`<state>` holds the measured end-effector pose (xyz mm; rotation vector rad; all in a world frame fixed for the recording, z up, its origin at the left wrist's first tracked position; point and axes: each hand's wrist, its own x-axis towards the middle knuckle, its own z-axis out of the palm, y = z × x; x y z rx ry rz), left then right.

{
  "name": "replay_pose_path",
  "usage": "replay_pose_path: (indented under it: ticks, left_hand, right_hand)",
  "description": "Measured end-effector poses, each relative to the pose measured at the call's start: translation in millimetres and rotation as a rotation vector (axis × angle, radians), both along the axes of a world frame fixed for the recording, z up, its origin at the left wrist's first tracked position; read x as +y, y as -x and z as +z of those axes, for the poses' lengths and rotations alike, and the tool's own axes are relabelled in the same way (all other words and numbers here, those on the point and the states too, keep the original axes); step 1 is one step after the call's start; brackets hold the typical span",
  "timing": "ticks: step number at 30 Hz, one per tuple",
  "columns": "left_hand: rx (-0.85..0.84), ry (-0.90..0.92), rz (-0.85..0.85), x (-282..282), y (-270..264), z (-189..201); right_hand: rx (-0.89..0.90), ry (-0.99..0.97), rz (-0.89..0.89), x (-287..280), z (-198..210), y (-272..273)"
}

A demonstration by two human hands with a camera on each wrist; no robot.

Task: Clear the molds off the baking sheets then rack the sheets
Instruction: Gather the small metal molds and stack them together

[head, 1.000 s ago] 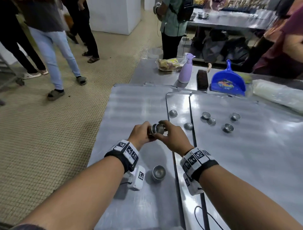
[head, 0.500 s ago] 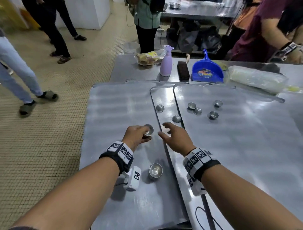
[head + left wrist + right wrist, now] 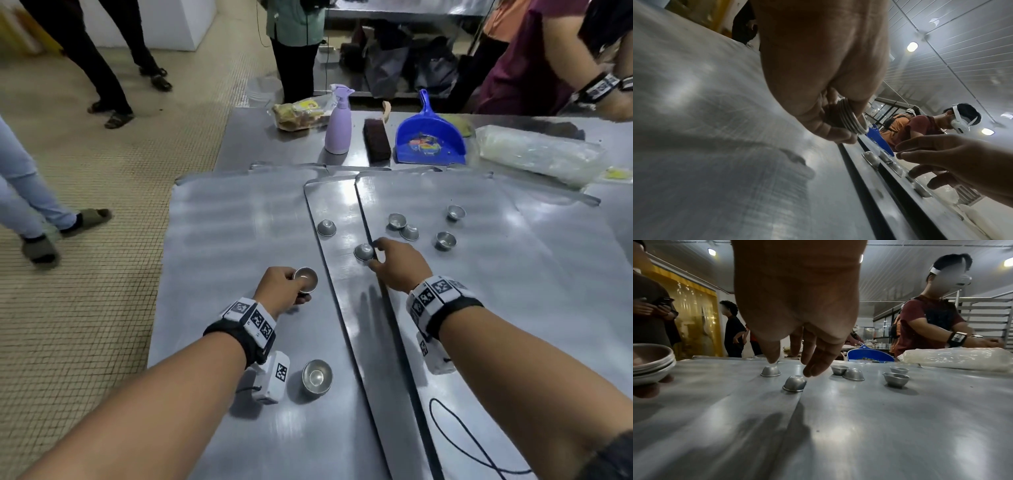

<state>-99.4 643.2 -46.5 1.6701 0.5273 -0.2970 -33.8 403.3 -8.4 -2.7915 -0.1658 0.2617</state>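
My left hand (image 3: 291, 287) grips a short stack of nested metal molds (image 3: 305, 277) just above the left baking sheet (image 3: 233, 240); the stacked rims (image 3: 851, 118) show in the left wrist view. My right hand (image 3: 375, 255) is open, its fingertips (image 3: 813, 369) right beside an upside-down mold (image 3: 794, 383) on the narrow middle sheet (image 3: 342, 202). Another upside-down mold (image 3: 326, 228) lies farther back. Several molds (image 3: 445, 240) are scattered on the right sheet (image 3: 531, 291). One upright mold (image 3: 317, 377) stands near my left wrist.
Behind the sheets stand a purple spray bottle (image 3: 339, 126), a brush (image 3: 376, 138), a blue dustpan (image 3: 430, 137) and a plastic-wrapped roll (image 3: 537, 157). People stand round the table's far side and left. A tray rack (image 3: 986, 318) is at the back right.
My right hand has left the stack and moved forward and right to the upside-down mold. My left hand keeps the stack and has lowered slightly.
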Motion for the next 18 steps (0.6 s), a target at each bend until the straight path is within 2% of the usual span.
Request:
replay_pose_path:
  ticks: [9,14,18]
  left_hand:
    - [0.010,-0.033,0.020,-4.4,-9.8,-5.8]
    - [0.002,-0.050,0.023,-4.1,-8.0,-12.1]
    - [-0.003,-0.053,0.031,-3.4,-5.3,-16.5]
  right_hand:
    - [0.099,0.199,0.203,9.7,-31.1,-52.1]
    - [0.074,0.217,0.221,7.8,-42.8,-53.9]
    - [0.024,0.150,0.207,13.4,-44.1,-46.0]
